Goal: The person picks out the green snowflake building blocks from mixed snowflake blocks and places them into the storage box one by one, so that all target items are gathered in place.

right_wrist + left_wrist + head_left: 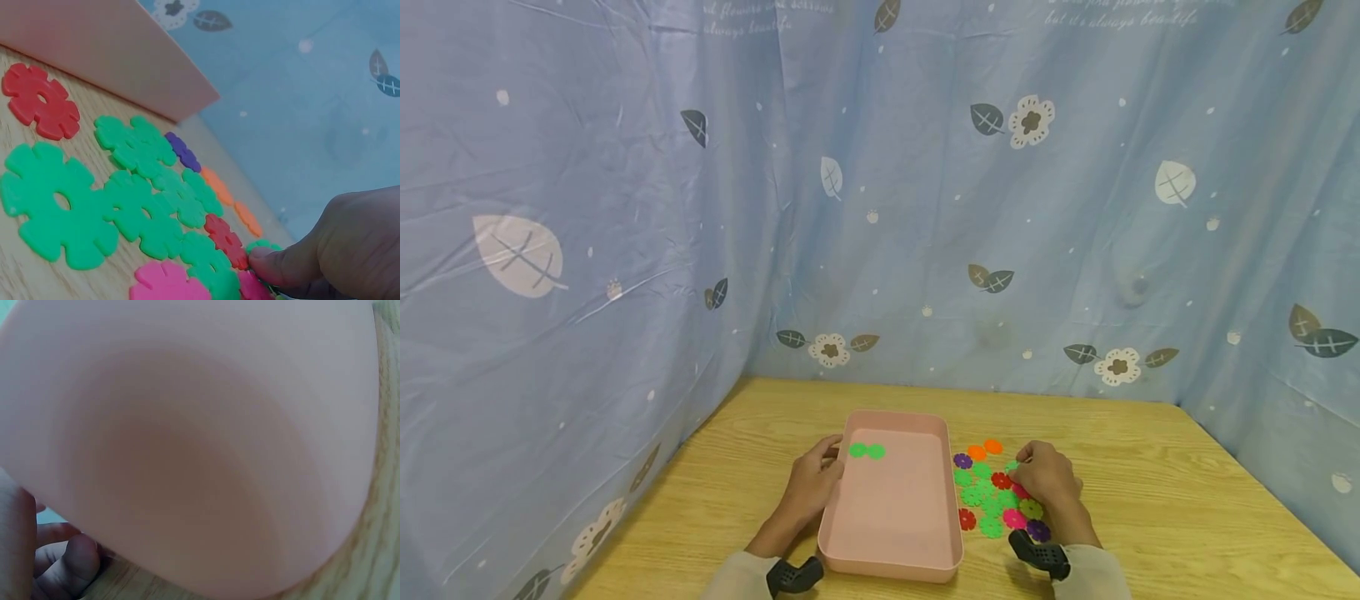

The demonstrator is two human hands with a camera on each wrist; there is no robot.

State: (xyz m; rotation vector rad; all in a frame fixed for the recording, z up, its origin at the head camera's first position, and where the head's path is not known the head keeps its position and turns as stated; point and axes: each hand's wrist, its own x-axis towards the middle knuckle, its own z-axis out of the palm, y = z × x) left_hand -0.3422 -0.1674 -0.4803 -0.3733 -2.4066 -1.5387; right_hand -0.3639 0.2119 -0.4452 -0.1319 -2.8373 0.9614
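My left hand (812, 482) grips the pink tray (895, 508) by its left wall. My right hand (1047, 473) is at a green piece (265, 244) on the table (1120, 467), right of the tray; I cannot tell whether it pinches. Apparent step: pick-up; next move likely needs a single-piece grasp

1. Enclosed at the back and on both sides by a blue curtain (910, 233), falling in soft upright folds, more creased on the left.
2. Printed with pale, brown-centred flowers (1032, 122), with white, brown and dark grey leaves (520, 254), and with small white spots (502, 97).
3. Marked near the top with white cursive lettering (767, 9), partly cut off.
4. Furnished with a yellowish wooden table (1127, 467), streaked with visible grain, bordered by fabric at the far, left and right edges.
5. Lit softly, tinged faintly violet on the left.
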